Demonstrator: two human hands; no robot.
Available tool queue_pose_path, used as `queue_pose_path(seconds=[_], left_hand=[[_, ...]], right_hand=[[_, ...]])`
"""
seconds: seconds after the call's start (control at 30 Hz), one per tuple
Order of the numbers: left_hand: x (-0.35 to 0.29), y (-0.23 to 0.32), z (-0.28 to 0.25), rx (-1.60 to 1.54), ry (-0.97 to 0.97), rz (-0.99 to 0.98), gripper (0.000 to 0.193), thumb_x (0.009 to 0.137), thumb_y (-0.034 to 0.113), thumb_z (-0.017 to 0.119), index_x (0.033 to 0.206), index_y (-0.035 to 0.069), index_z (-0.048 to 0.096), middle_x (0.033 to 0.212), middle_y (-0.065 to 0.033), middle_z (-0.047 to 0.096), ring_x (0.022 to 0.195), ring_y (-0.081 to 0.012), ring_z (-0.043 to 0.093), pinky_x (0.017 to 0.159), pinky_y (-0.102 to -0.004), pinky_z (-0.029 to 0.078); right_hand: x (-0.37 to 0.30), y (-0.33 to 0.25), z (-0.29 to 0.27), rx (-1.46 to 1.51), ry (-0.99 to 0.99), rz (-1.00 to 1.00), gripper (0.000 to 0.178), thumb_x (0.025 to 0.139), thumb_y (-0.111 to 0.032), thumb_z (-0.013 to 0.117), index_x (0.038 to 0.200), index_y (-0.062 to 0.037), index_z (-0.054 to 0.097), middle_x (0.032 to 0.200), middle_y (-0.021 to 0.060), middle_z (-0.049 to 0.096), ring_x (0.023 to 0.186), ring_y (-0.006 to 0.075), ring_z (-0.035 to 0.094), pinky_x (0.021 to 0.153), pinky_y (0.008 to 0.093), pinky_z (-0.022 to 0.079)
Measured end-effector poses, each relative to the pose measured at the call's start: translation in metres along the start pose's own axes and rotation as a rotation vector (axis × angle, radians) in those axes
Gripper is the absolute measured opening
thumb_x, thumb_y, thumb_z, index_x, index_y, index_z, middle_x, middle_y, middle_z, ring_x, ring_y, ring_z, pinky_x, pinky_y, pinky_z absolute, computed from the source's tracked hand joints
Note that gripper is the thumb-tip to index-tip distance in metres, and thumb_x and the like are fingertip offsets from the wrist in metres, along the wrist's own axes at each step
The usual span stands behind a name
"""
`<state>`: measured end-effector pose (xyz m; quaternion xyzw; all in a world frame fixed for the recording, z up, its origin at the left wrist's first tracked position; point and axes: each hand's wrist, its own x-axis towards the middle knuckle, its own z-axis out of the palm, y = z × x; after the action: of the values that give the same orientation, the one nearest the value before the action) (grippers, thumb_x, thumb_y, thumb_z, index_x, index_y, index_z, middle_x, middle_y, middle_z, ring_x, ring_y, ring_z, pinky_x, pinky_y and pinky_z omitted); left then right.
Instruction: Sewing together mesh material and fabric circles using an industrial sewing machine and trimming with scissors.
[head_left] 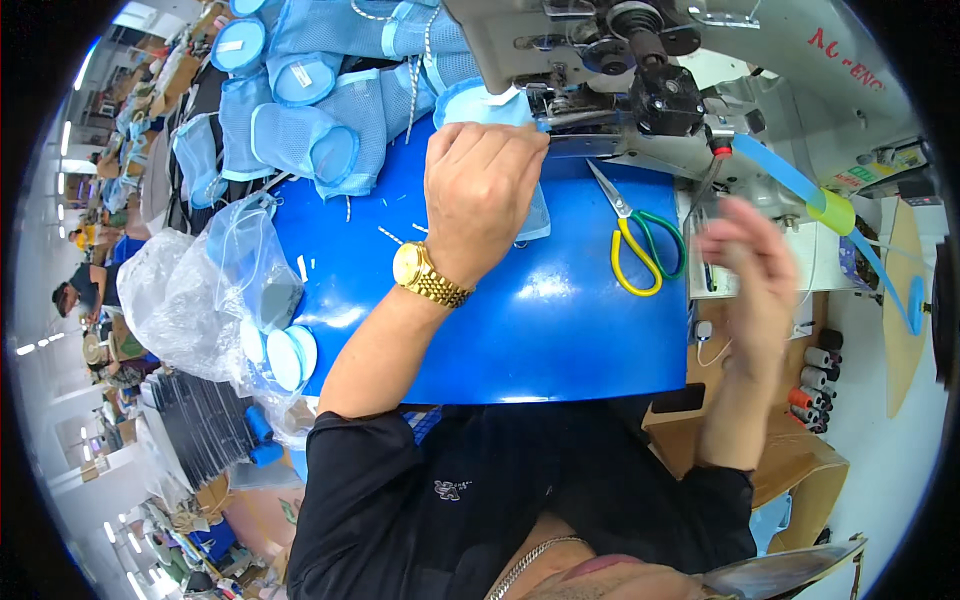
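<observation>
From the head camera, the left hand presses a light blue mesh piece onto the blue desk, fingers curled and pinching its edge right at the sewing machine needle. The right hand is lifted and blurred, fingers loosely spread, holding nothing I can tell. Scissors lie between them. With the fingertips so close, a slip of the fabric could bring them under the needle.

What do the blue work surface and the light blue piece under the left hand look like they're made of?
The glossy blue work surface looks like smooth plastic or painted sheet: it throws bright reflections. The light blue piece held by the left hand at the sewing machine looks like soft mesh fabric with a plain cloth band, like the pile of pouches behind.
</observation>
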<state>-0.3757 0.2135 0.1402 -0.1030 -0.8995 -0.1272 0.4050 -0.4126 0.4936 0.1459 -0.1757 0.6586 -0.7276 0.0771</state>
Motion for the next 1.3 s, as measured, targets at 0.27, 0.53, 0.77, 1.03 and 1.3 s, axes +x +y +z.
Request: queue_pose_path(seconds=[0.27, 0.53, 0.77, 1.03, 1.3], left_hand=[[-0.012, 0.006, 0.014, -0.072, 0.116, -0.067, 0.016, 0.077, 0.003, 0.071, 0.092, 0.008, 0.067, 0.093, -0.0029, 0.070, 0.086, -0.0179, 0.065, 0.079, -0.0344, 0.043], [-0.017, 0.009, 0.019, -0.104, 0.140, -0.138, 0.018, 0.075, 0.004, 0.070, 0.093, 0.008, 0.067, 0.094, -0.0031, 0.070, 0.089, -0.0171, 0.064, 0.079, -0.0343, 0.042], [-0.016, 0.008, 0.029, -0.094, 0.247, -0.111, 0.010, 0.076, 0.006, 0.066, 0.086, 0.008, 0.068, 0.085, -0.0026, 0.068, 0.082, -0.0167, 0.061, 0.072, -0.0336, 0.042], [-0.014, 0.007, 0.022, -0.167, 0.176, -0.142, 0.023, 0.071, 0.006, 0.074, 0.093, 0.008, 0.066, 0.087, -0.0025, 0.065, 0.082, -0.0204, 0.059, 0.072, -0.0355, 0.043], [-0.022, -0.002, 0.017, -0.200, 0.100, -0.208, 0.029, 0.076, 0.004, 0.068, 0.105, 0.007, 0.064, 0.080, -0.0083, 0.056, 0.077, -0.0254, 0.056, 0.067, -0.0373, 0.043]], right_hand=[[0.105, -0.132, -0.240, -0.894, 0.710, -0.574, 0.041, 0.094, -0.024, 0.057, 0.126, 0.0024, 0.056, 0.122, 0.0125, 0.062, 0.114, 0.0199, 0.058, 0.100, 0.0299, 0.043], [0.205, -0.156, -0.368, -0.682, 0.511, -0.036, 0.059, 0.095, -0.053, 0.050, 0.106, 0.0031, 0.067, 0.092, 0.0069, 0.063, 0.081, 0.0144, 0.054, 0.076, 0.0288, 0.043], [0.156, -0.082, -0.315, -0.035, 0.574, -0.288, 0.060, 0.100, -0.049, 0.038, 0.136, -0.0017, 0.042, 0.130, 0.0144, 0.054, 0.116, 0.0272, 0.054, 0.103, 0.0416, 0.039], [0.166, -0.138, -0.339, -0.591, 0.634, -0.119, 0.062, 0.093, -0.058, 0.048, 0.107, -0.0002, 0.064, 0.095, 0.0071, 0.063, 0.080, 0.0139, 0.061, 0.067, 0.0265, 0.050], [0.171, -0.163, -0.298, -0.651, 0.612, -0.047, 0.057, 0.090, -0.059, 0.055, 0.100, -0.0044, 0.066, 0.082, 0.0032, 0.062, 0.067, 0.0090, 0.056, 0.057, 0.0236, 0.046]])
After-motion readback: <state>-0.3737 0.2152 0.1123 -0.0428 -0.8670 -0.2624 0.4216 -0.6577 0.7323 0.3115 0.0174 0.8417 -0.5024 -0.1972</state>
